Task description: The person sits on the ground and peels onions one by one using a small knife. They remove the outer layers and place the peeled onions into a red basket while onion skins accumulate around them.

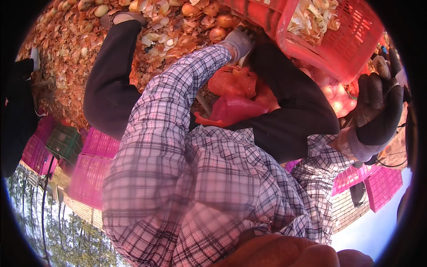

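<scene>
My left hand (241,43), in a grey glove with dark fingers, reaches down beside brown onions (217,34) near my shoe and the edge of a red plastic crate (283,40). Its fingertips are in shadow, so a hold on anything cannot be made out. At the right, my right hand (377,106), in a grey and black glove, is raised close to the camera with its fingers bent. What lies between those fingers is unclear. Onion skins (312,20) lie inside the crate. Red mesh bags (233,81) lie between my legs, and filled onion bags (335,95) are under the crate.
Loose onion skins (66,66) and scattered onions cover the ground ahead and to the left. Dark clothing, apparently of another person (18,110), shows at the left edge. Pink crates (91,173) and a green crate (65,142) stand behind, with more pink crates (383,188) at the lower right.
</scene>
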`<state>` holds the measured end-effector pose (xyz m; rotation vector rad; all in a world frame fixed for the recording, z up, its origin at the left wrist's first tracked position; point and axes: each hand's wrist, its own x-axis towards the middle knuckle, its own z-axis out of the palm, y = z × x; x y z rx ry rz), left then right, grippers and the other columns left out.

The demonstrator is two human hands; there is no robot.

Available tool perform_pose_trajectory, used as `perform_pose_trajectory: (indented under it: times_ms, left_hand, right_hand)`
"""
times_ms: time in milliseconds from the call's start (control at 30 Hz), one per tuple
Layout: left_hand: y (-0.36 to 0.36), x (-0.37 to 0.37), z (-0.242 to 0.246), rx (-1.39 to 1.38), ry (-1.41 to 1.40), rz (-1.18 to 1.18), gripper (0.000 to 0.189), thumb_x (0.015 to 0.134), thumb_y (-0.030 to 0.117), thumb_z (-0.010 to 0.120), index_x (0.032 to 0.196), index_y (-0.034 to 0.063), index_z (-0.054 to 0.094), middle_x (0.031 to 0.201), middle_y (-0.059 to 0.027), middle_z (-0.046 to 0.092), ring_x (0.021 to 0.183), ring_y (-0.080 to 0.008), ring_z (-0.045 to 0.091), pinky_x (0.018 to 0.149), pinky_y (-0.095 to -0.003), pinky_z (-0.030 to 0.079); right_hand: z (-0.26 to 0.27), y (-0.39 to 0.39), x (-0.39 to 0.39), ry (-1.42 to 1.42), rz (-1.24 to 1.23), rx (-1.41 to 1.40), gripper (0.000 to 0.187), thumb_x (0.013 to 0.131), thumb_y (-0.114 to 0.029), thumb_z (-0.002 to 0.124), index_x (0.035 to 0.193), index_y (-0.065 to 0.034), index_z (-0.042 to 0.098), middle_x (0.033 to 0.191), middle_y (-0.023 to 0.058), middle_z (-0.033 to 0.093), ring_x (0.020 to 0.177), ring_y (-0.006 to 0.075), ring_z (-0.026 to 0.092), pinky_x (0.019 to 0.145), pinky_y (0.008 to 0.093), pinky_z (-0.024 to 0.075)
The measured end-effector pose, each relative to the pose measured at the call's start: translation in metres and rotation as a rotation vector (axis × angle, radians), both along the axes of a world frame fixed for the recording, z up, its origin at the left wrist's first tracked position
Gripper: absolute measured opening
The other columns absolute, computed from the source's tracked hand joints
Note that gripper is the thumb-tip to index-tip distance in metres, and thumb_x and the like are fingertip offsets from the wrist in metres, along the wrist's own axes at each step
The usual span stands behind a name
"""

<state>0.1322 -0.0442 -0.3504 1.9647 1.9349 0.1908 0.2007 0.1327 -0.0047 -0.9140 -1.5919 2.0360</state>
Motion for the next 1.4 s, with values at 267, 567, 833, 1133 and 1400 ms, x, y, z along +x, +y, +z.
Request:
perform_pose_trajectory:
  times_ms: [267, 567, 833, 1133, 1400]
  left_hand:
    - [0.021, -0.042, 0.030, -0.626, -0.193, 0.029, 0.043, 0.088, 0.023, 0.051, 0.130, 0.0184, 0.050, 0.121, -0.0118, 0.059, 0.108, -0.0281, 0.058, 0.088, -0.0354, 0.046]
    - [-0.089, -0.080, -0.021, -0.522, 0.308, -0.331, 0.043, 0.092, 0.017, 0.049, 0.134, 0.0232, 0.048, 0.142, -0.0036, 0.042, 0.131, -0.0206, 0.039, 0.106, -0.0523, 0.027]
    - [-0.055, -0.065, 0.030, -0.448, 0.068, -0.160, 0.040, 0.081, 0.014, 0.057, 0.121, 0.0090, 0.058, 0.117, -0.0099, 0.060, 0.108, -0.0239, 0.056, 0.086, -0.0374, 0.046]
    - [-0.012, 0.002, -0.003, -0.363, -0.248, -0.017, 0.045, 0.086, 0.015, 0.049, 0.131, 0.0212, 0.051, 0.127, -0.0089, 0.051, 0.109, -0.0264, 0.055, 0.091, -0.0405, 0.043]
    - [-0.030, 0.006, -0.018, -0.044, -0.137, -0.169, 0.033, 0.085, 0.017, 0.051, 0.117, 0.0181, 0.060, 0.116, -0.0063, 0.059, 0.109, -0.0245, 0.055, 0.092, -0.0404, 0.041]
  right_hand:
    - [-0.004, -0.036, -0.037, -0.501, -0.216, 0.728, 0.056, 0.093, -0.027, 0.039, 0.134, 0.0087, 0.031, 0.118, 0.0154, 0.054, 0.064, 0.0105, 0.044, 0.054, 0.0187, 0.0342]
    - [0.007, -0.031, -0.021, -0.284, -0.144, 0.054, 0.053, 0.089, -0.026, 0.045, 0.126, 0.0115, 0.040, 0.115, 0.0192, 0.055, 0.060, 0.0091, 0.046, 0.052, 0.0178, 0.0361]
    - [0.013, -0.031, -0.015, -0.236, -0.103, -0.015, 0.051, 0.093, -0.023, 0.041, 0.130, 0.0125, 0.033, 0.091, 0.0103, 0.065, 0.038, 0.0057, 0.028, 0.035, 0.0183, 0.0200]
    - [0.008, -0.041, -0.029, -0.312, -0.167, 0.040, 0.051, 0.093, -0.022, 0.041, 0.129, 0.0132, 0.032, 0.090, 0.0099, 0.063, 0.038, 0.0057, 0.030, 0.034, 0.0191, 0.0187]
    - [0.005, -0.038, -0.026, -0.296, -0.139, 0.028, 0.050, 0.093, -0.021, 0.042, 0.129, 0.0121, 0.033, 0.093, 0.0107, 0.063, 0.041, 0.0060, 0.032, 0.036, 0.0188, 0.0208]
